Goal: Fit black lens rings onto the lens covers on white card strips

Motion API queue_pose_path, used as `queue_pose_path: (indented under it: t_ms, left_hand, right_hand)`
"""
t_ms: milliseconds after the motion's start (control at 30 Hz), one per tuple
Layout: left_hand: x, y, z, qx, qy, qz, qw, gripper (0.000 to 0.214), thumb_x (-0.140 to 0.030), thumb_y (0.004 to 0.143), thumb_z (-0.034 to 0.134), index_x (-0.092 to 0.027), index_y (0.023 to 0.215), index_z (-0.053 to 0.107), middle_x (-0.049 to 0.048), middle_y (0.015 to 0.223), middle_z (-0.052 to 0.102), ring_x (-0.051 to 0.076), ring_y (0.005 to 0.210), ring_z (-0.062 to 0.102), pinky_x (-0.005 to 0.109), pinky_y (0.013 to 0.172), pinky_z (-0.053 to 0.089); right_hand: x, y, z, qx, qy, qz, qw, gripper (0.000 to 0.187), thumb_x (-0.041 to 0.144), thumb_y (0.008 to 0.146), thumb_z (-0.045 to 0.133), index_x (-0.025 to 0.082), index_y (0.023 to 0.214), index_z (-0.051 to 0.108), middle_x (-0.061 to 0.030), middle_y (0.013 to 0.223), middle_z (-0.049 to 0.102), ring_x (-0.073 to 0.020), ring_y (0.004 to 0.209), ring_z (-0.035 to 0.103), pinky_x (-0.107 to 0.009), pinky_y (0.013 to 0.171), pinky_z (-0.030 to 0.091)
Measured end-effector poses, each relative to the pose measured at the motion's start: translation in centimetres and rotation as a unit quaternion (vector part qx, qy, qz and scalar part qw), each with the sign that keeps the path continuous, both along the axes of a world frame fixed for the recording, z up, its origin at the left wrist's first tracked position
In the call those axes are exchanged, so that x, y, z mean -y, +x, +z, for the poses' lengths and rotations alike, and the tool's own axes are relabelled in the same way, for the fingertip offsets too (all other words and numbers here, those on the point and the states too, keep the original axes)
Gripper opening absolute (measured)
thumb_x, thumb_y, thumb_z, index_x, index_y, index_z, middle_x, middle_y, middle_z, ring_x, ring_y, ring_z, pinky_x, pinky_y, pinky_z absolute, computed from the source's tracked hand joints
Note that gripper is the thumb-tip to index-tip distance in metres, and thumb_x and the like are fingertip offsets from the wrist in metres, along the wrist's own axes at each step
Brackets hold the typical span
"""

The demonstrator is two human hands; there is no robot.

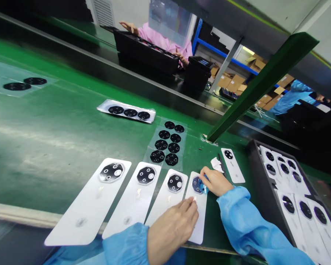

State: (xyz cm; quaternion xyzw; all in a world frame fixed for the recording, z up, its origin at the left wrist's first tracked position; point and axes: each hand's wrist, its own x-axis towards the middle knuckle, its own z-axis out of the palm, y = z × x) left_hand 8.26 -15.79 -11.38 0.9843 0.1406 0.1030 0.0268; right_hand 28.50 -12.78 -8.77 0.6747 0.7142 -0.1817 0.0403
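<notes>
Several white phone back covers lie side by side on the green belt near me. My left hand (173,225) rests flat on the lower part of the rightmost cover (199,217), fingers together, pressing it down. My right hand (215,181) pinches a small blue film tab (203,188) at the black round camera ring (197,184) of that same cover. The other covers (132,206) each carry a black camera ring with holes. A clear sheet (168,145) with several black round rings lies just beyond them.
A black tray (257,176) of white covers stands at the right. One more cover (233,165) and a white scrap (216,164) lie by it. Further sheets of rings (127,111) sit up the belt. A green bar (262,82) slants overhead. Other people in pink and blue work beyond.
</notes>
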Motion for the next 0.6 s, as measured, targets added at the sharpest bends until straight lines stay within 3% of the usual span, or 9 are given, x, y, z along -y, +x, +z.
queue_pose_path:
  t_ms: [300,600]
  left_hand:
    - [0.1,0.0,0.0,-0.008,0.019,0.003,1.0,0.021,-0.007,0.084,0.048,-0.007,0.103,0.057,0.0165,0.116,0.061,0.026,0.11,0.057,0.033,0.088,0.051]
    - [0.0,-0.1,0.3,-0.014,0.023,0.001,1.0,0.022,-0.006,0.084,0.047,-0.006,0.104,0.057,0.0164,0.113,0.062,0.026,0.108,0.058,0.033,0.089,0.051]
  right_hand:
    - [1.3,-0.8,-0.2,0.065,0.014,0.034,0.997,0.009,0.018,0.091,0.038,0.018,0.09,0.047,-0.0044,0.076,0.064,-0.0193,0.066,0.063,-0.026,0.057,0.031]
    - [3.4,-0.3,-0.3,0.026,0.026,0.028,0.999,0.01,0.021,0.093,0.035,0.02,0.09,0.044,-0.0009,0.071,0.061,-0.0171,0.064,0.062,-0.025,0.059,0.037]
